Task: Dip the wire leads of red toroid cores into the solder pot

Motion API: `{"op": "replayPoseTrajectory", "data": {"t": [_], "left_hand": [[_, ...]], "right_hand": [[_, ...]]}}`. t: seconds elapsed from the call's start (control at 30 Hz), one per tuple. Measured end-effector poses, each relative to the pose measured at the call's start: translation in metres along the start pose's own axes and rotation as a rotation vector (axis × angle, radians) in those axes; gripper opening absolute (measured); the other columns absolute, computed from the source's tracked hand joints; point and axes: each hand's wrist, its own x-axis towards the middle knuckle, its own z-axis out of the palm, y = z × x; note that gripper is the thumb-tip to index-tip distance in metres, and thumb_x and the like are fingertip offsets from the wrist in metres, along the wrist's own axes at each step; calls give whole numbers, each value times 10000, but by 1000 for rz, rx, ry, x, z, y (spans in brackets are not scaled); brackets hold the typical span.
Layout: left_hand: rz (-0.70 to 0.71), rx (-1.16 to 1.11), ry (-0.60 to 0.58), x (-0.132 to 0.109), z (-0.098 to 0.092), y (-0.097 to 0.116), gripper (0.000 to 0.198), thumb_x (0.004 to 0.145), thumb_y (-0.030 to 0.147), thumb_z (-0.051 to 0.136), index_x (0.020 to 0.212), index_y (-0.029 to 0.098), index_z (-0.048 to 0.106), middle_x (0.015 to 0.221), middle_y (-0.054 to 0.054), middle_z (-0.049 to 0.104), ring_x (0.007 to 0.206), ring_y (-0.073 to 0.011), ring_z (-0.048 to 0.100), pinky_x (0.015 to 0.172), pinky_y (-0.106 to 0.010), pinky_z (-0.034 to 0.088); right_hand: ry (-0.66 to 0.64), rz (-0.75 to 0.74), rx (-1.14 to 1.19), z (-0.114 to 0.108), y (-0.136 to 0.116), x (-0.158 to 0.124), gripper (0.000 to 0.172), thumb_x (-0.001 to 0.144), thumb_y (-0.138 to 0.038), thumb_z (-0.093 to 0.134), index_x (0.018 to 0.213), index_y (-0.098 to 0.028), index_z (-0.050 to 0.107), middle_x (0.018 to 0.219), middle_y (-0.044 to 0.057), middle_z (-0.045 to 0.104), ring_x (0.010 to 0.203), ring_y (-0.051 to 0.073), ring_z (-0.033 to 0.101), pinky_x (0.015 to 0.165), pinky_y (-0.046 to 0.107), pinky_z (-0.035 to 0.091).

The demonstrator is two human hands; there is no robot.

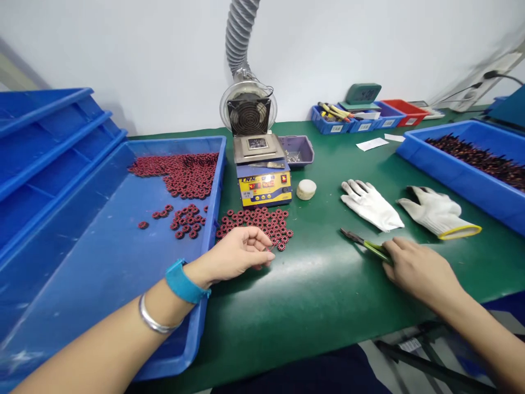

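L forearm over blue tray w/ red-blk rings, L hand narrow, R hand round pliers

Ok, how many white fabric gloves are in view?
2, on the green tabletop: one white fabric glove beyond the green-handled metal pliers, the other, yellow-cuffed, to its right.

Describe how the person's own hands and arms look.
The left hand is ungloved; a wide, bright-blue band circles its wrist, with a silver bangle higher up. The right hand is ungloved too, its wrist unadorned. No sleeves show.
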Motion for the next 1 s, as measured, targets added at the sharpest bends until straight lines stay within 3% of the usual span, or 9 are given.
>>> {"op": "replayPoseTrajectory", "data": {"t": [0.13, 0.2, 0.3, 0.43, 0.57, 0.67, 0.87, 1.0], "left_hand": [[-24, 77, -80, -2, 2, 3, 236, 697, 178, 706, 880, 132, 563, 625, 31, 622, 565, -85, 578, 590, -231, 467], [-27, 108, -112, -3, 1, 3, 229, 716, 175, 685, 907, 128, 568, 625, 25, 631, 570, -86, 582, 599, -231, 463], [-32, 145, -153, -2, 0, 2, 254, 717, 199, 691, 934, 130, 579, 650, 6, 652, 602, -102, 603, 619, -242, 464], [-31, 169, -179, -2, -2, 1, 269, 719, 239, 690, 948, 139, 589, 687, -10, 670, 624, -117, 607, 632, -257, 463], [-23, 181, -208, -2, -3, 1, 269, 735, 266, 677, 962, 144, 599, 693, -17, 675, 653, -136, 624, 636, -264, 461], [-18, 191, -238, -2, -3, 1, 267, 750, 262, 673, 979, 145, 602, 711, -25, 685, 671, -134, 636, 634, -252, 457], [-27, 160, -258, -2, -4, 1, 269, 761, 271, 674, 985, 145, 594, 726, -16, 672, 678, -123, 627, 643, -242, 454], [-25, 150, -258, -3, -4, -1, 274, 760, 271, 678, 986, 143, 592, 735, -21, 665, 688, -127, 626, 670, -258, 472]], "right_hand": [[152, 2, 210, 9, -6, 15, 483, 799, -224, 429, 1252, -86, 526, 1156, 215, 576, 1032, 376, 573, 811, 504, 503], [176, -20, 406, 3, -18, 23, 567, 819, -214, 423, 1378, -119, 409, 1195, 184, 565, 1072, 330, 568, 881, 485, 493], [43, -186, 733, -25, -47, 40, 573, 896, -264, 395, 1457, -194, 302, 1148, 124, 583, 1004, 241, 600, 901, 405, 500], [-310, -532, 874, -68, -76, 68, 472, 919, -305, 428, 1381, -208, 444, 1228, 105, 577, 1115, 225, 557, 991, 378, 437], [-550, -606, 931, -81, -77, 77, 359, 952, -338, 398, 1216, -165, 570, 1098, 91, 625, 971, 193, 586, 897, 332, 465], [-589, -615, 949, -80, -73, 73, 334, 967, -350, 379, 1120, -156, 605, 1000, 78, 635, 876, 175, 579, 820, 298, 467], [-642, -638, 949, -80, -77, 70, 348, 961, -326, 402, 1211, -165, 582, 1072, 89, 636, 928, 182, 588, 839, 293, 460], [-641, -637, 980, -82, -76, 71, 336, 967, -341, 398, 1152, -148, 600, 1047, 86, 639, 906, 174, 587, 832, 288, 460]]}}
